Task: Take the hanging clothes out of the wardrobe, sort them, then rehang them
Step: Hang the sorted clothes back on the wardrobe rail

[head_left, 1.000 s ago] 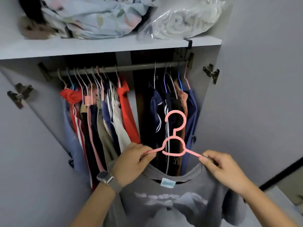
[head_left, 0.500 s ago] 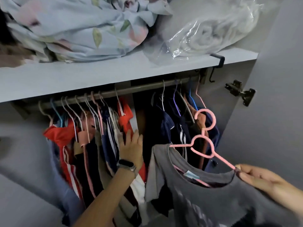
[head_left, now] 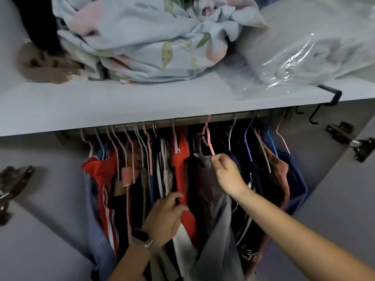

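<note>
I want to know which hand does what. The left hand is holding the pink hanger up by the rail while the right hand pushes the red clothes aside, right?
Swapped. The head view shows the right hand pinching the pink hanger up by the rail, while the left hand, the one with the watch, pushes the red clothes aside.

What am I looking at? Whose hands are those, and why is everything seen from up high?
The camera sits on a person's head, so you see what they see, looking into a wardrobe. Their right hand pinches a pink hanger carrying a grey T-shirt, up at the rail. Their left hand, with a watch on the wrist, pushes the red top aside. On the shelf above lie a flowery sheet and a bagged blanket.
</note>
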`<state>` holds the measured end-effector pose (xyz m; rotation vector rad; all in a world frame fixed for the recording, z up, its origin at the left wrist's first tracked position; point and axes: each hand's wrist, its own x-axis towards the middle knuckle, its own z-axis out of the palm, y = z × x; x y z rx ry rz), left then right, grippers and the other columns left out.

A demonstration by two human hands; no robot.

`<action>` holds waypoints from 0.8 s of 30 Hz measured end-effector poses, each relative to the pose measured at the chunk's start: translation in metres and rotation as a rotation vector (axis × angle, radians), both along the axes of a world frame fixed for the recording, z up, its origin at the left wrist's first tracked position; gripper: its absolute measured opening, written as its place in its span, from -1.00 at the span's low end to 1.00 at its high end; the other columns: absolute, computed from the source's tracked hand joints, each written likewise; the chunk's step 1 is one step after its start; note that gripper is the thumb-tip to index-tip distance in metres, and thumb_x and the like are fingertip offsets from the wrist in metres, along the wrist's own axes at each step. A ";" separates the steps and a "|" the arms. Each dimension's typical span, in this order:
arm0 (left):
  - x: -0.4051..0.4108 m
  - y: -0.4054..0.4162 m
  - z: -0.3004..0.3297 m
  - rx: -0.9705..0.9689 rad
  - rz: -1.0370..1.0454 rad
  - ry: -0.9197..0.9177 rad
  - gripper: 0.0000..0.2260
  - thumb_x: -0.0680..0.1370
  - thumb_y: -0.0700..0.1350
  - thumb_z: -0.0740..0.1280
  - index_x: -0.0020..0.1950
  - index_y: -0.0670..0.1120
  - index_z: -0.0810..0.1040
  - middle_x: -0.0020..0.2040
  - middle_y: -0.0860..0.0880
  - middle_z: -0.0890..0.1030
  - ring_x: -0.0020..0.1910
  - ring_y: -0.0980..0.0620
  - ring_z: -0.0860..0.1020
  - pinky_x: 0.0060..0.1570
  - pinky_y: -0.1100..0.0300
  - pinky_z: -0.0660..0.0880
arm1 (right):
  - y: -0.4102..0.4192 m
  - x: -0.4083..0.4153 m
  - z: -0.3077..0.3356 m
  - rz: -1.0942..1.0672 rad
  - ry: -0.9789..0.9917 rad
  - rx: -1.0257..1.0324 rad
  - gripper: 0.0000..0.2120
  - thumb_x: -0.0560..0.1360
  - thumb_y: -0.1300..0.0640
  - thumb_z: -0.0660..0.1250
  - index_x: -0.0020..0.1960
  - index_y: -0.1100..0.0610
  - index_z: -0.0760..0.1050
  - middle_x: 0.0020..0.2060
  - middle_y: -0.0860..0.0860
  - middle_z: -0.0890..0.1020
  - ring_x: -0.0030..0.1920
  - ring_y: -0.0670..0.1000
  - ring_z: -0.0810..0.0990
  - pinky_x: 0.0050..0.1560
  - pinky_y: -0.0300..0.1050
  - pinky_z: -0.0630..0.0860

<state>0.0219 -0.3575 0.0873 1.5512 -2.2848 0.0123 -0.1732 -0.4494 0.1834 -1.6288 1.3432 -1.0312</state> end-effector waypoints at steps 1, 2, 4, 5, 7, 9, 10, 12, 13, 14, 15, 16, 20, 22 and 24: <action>0.003 0.005 0.003 -0.007 0.019 0.043 -0.77 0.47 -0.10 0.19 0.05 0.06 0.56 0.24 0.02 0.44 0.02 0.08 0.55 -0.03 0.14 0.54 | -0.005 0.009 -0.003 -0.012 0.012 -0.020 -0.80 0.62 0.14 0.14 -0.12 0.21 0.42 -0.29 0.01 0.50 -0.24 -0.05 0.45 -0.13 -0.15 0.35; 0.005 0.010 0.005 -0.031 0.033 0.084 -0.75 0.47 -0.12 0.18 0.06 0.03 0.57 0.24 0.01 0.44 0.06 0.08 0.53 -0.01 0.14 0.54 | -0.010 0.016 -0.008 -0.010 0.039 -0.025 -0.81 0.62 0.15 0.13 -0.10 0.21 0.43 -0.25 0.02 0.51 -0.21 -0.03 0.47 -0.13 -0.19 0.32; 0.011 0.020 0.009 -0.091 0.062 0.141 -0.75 0.47 -0.17 0.18 0.06 0.00 0.57 0.20 0.03 0.43 0.09 0.10 0.48 0.00 0.16 0.52 | -0.020 0.025 -0.020 0.020 0.131 -0.011 -0.80 0.63 0.15 0.12 -0.03 0.23 0.45 -0.16 0.06 0.55 -0.11 0.03 0.52 -0.14 -0.25 0.28; 0.014 0.024 0.010 -0.117 0.083 0.160 -0.74 0.47 -0.17 0.18 0.07 0.00 0.56 0.19 0.04 0.42 0.09 0.10 0.47 0.01 0.17 0.50 | -0.025 0.027 -0.027 0.038 0.181 -0.001 -0.79 0.63 0.14 0.11 0.00 0.24 0.45 -0.13 0.10 0.57 -0.05 0.08 0.55 -0.13 -0.24 0.28; 0.021 0.031 0.013 -0.130 0.113 0.200 -0.73 0.47 -0.16 0.18 0.12 0.03 0.51 0.19 0.03 0.41 0.07 0.09 0.47 0.01 0.17 0.49 | -0.034 0.031 -0.039 0.075 0.264 0.024 -0.77 0.63 0.11 0.09 0.04 0.24 0.43 -0.08 0.14 0.60 0.03 0.16 0.58 -0.10 -0.20 0.35; 0.025 0.034 0.013 -0.129 0.132 0.224 -0.72 0.47 -0.16 0.17 0.14 0.05 0.46 0.19 0.02 0.40 0.02 0.08 0.49 -0.02 0.15 0.51 | -0.042 0.034 -0.044 0.100 0.345 0.044 -0.77 0.63 0.10 0.07 0.08 0.25 0.39 -0.04 0.21 0.60 0.04 0.24 0.58 -0.04 -0.09 0.43; 0.026 0.034 0.013 -0.131 0.139 0.232 -0.72 0.46 -0.16 0.17 0.14 0.05 0.46 0.19 0.02 0.40 0.01 0.09 0.50 -0.02 0.14 0.52 | -0.046 0.036 -0.044 0.112 0.401 0.057 -0.78 0.63 0.11 0.08 0.09 0.26 0.37 0.00 0.26 0.60 0.05 0.28 0.58 -0.01 -0.03 0.45; 0.023 0.033 0.012 -0.130 0.149 0.238 -0.73 0.46 -0.15 0.17 0.13 0.03 0.47 0.18 0.02 0.40 -0.02 0.09 0.51 -0.04 0.12 0.54 | -0.053 0.038 -0.040 0.131 0.548 0.085 -0.82 0.58 0.19 0.11 0.11 0.28 0.33 0.06 0.31 0.56 0.08 0.32 0.55 0.04 0.03 0.45; 0.021 0.031 0.011 -0.122 0.155 0.238 -0.74 0.47 -0.14 0.17 0.12 0.04 0.47 0.17 0.02 0.41 -0.03 0.09 0.51 -0.05 0.12 0.54 | -0.056 0.037 -0.039 0.130 0.623 0.091 -0.82 0.55 0.24 0.12 0.12 0.29 0.32 0.09 0.32 0.55 0.11 0.32 0.54 0.06 0.05 0.45; 0.018 0.029 0.010 -0.114 0.159 0.237 -0.75 0.47 -0.14 0.17 0.11 0.04 0.48 0.16 0.03 0.42 -0.04 0.10 0.51 -0.06 0.12 0.54 | -0.059 0.037 -0.039 0.126 0.684 0.093 -0.80 0.53 0.26 0.12 0.14 0.30 0.31 0.11 0.33 0.53 0.12 0.33 0.53 0.08 0.06 0.45; 0.015 0.026 0.009 -0.107 0.160 0.234 -0.76 0.47 -0.13 0.17 0.10 0.04 0.49 0.14 0.04 0.42 -0.04 0.10 0.51 -0.06 0.12 0.54 | -0.062 0.036 -0.039 0.131 0.724 0.099 -0.78 0.53 0.27 0.11 0.15 0.30 0.30 0.12 0.33 0.53 0.14 0.33 0.53 0.09 0.07 0.45; 0.012 0.023 0.008 -0.104 0.156 0.228 -0.77 0.47 -0.12 0.17 0.09 0.04 0.50 0.11 0.06 0.43 -0.04 0.11 0.50 -0.07 0.13 0.54 | -0.064 0.035 -0.040 0.153 0.742 0.110 -0.77 0.54 0.25 0.10 0.17 0.31 0.30 0.14 0.34 0.52 0.14 0.32 0.53 0.10 0.07 0.45; -0.002 0.015 0.007 -0.087 0.111 0.191 -0.76 0.47 -0.11 0.17 0.07 0.04 0.54 0.06 0.11 0.46 -0.03 0.10 0.48 -0.07 0.12 0.53 | -0.067 0.023 -0.032 0.314 0.781 0.089 -0.67 0.62 0.03 0.08 0.22 0.22 0.41 0.18 0.25 0.54 0.21 0.22 0.51 0.20 -0.01 0.44; -0.005 0.013 0.007 -0.099 0.116 0.204 -0.76 0.48 -0.10 0.17 0.07 0.05 0.54 0.05 0.13 0.48 -0.03 0.11 0.48 -0.05 0.13 0.52 | -0.064 0.005 -0.023 0.224 0.799 -0.093 -0.69 0.60 -0.02 0.12 0.12 0.17 0.48 0.10 0.17 0.56 0.18 0.21 0.49 0.16 0.02 0.44; -0.006 0.011 0.009 -0.134 0.167 0.272 -0.75 0.49 -0.07 0.16 0.10 0.03 0.54 0.05 0.12 0.50 0.01 0.12 0.48 0.02 0.14 0.50 | -0.058 -0.020 -0.023 -0.005 0.761 -0.310 -0.75 0.52 0.03 0.26 0.14 0.13 0.47 0.09 0.11 0.54 0.16 0.18 0.45 0.12 0.05 0.42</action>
